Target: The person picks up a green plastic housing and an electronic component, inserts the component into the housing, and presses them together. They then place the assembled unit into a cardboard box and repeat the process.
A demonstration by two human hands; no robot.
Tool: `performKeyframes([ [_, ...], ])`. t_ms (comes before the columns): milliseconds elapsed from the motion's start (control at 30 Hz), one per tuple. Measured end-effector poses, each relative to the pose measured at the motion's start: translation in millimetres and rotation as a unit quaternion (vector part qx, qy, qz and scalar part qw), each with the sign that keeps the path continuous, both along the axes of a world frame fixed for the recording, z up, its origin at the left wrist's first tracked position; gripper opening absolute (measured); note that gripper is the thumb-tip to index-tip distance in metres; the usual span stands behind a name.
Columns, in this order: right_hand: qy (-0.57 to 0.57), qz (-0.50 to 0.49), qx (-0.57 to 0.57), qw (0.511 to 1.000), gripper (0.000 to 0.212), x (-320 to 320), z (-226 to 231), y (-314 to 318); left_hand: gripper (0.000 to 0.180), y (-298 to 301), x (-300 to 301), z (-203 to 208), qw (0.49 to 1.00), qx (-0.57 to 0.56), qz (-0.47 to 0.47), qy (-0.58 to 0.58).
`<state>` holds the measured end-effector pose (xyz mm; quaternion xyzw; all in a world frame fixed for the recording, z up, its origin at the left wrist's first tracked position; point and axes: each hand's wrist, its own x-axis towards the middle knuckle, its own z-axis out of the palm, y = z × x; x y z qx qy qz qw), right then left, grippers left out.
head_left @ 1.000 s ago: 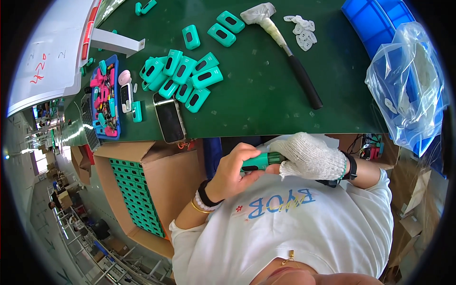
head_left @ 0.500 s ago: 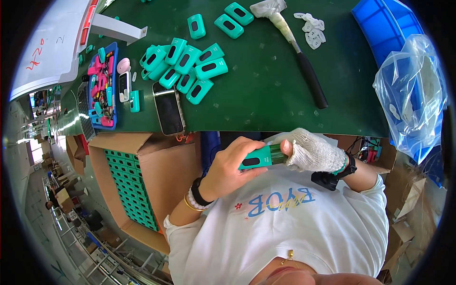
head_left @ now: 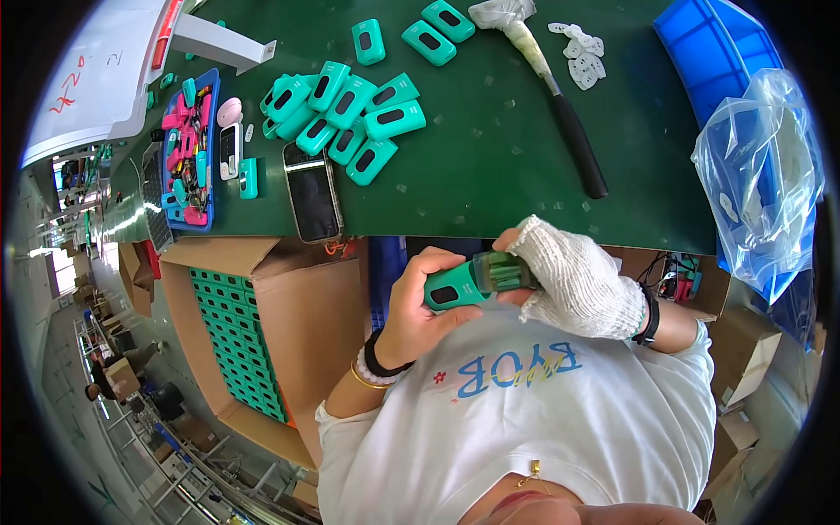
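Observation:
My left hand [head_left: 422,302] grips a teal plastic casing [head_left: 458,286] with a dark oval window, held just below the table's edge in front of my chest. My right hand [head_left: 576,282], in a white knit glove with bare fingertips, closes over the clear end of the same casing [head_left: 506,269]. A pile of several matching teal casings [head_left: 346,114] lies on the green table [head_left: 490,175] above my left hand. A black phone [head_left: 312,192] rests at the table's near edge.
A mallet with a wrapped head [head_left: 547,79] lies on the table. A blue tray of small parts [head_left: 188,153] sits at the left, a blue bin [head_left: 726,61] and clear plastic bag [head_left: 770,175] at the right. An open cardboard box of packed teal casings [head_left: 241,337] stands below.
Both hands and the casing have shifted slightly down and right. The casing now shows its oval window, and my gloved hand covers its clear end.

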<state>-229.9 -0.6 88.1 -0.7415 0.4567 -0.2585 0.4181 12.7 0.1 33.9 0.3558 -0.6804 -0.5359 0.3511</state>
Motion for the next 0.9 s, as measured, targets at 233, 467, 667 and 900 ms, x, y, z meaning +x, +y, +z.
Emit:
performKeyframes([
  [233,0.113,0.094,-0.061,0.987,0.058,8,-16,11,0.054,2,1,1,0.999,-0.02,-0.038,-0.033],
  [467,0.003,0.037,-0.011,0.999,0.048,6,-19,14,0.054,4,-8,1,0.998,-0.012,-0.026,-0.057],
  [667,-0.037,0.039,0.122,0.991,0.041,6,-33,9,0.056,5,-3,14,0.996,0.003,0.036,-0.081],
  [900,-0.076,0.118,0.124,0.982,0.033,31,-53,0,0.052,13,15,19,0.997,0.056,0.054,0.016],
])
